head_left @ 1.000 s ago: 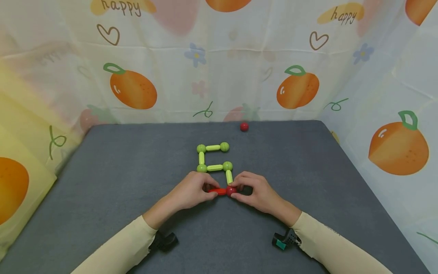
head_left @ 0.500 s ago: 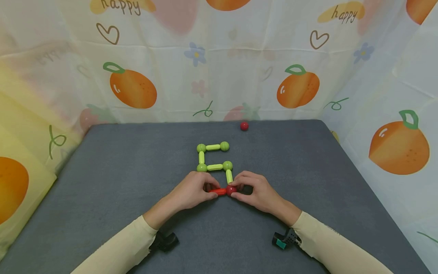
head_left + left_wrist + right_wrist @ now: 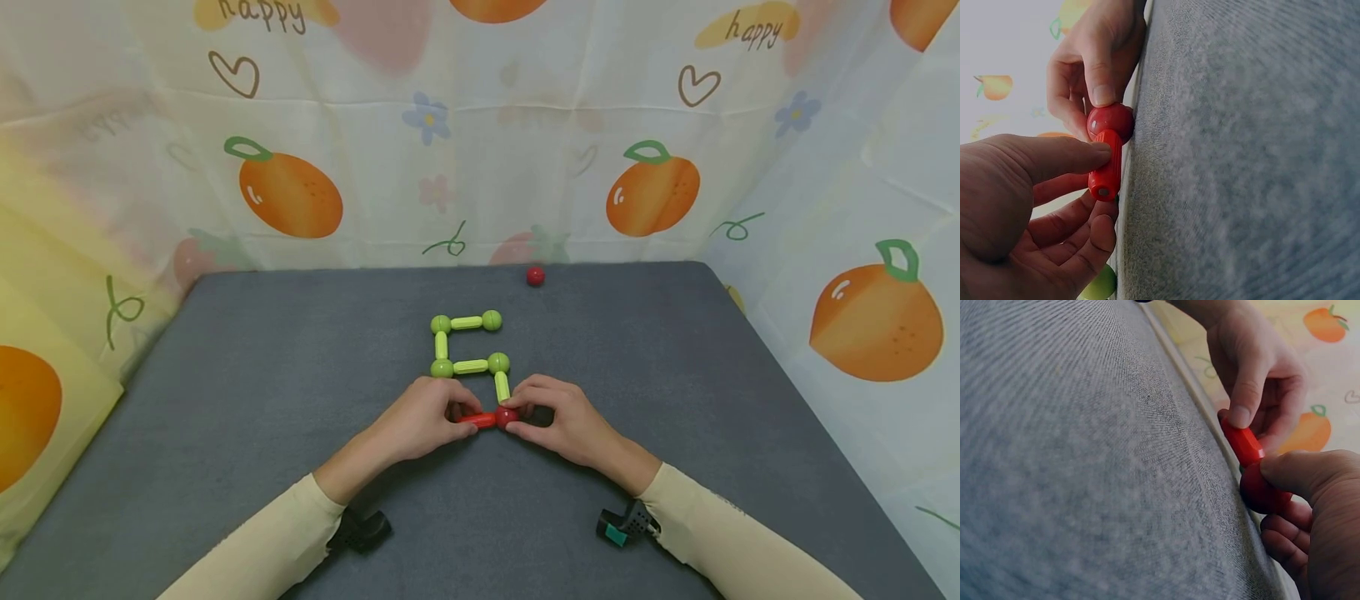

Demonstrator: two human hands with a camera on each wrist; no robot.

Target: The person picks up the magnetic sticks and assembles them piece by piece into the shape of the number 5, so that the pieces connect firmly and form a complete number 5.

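My left hand point(image 3: 431, 419) pinches a red magnetic rod point(image 3: 1105, 165) between thumb and fingers; its near end shows a small metal tip in the left wrist view. The rod's other end touches a red ball point(image 3: 506, 417), which my right hand point(image 3: 558, 421) holds between thumb and fingers. A light green rod point(image 3: 502, 387) runs from the red ball up to a green ball point(image 3: 498, 362). From there, green rods and balls continue in a bent chain, past a corner ball point(image 3: 442, 367) beside my left hand, to an end ball point(image 3: 492, 320).
Another red ball point(image 3: 535, 276) lies alone near the far edge of the dark grey table point(image 3: 315, 333). A printed cloth point(image 3: 480, 192) hangs behind the table and along its sides. Each wrist carries a small black camera point(image 3: 628, 523).
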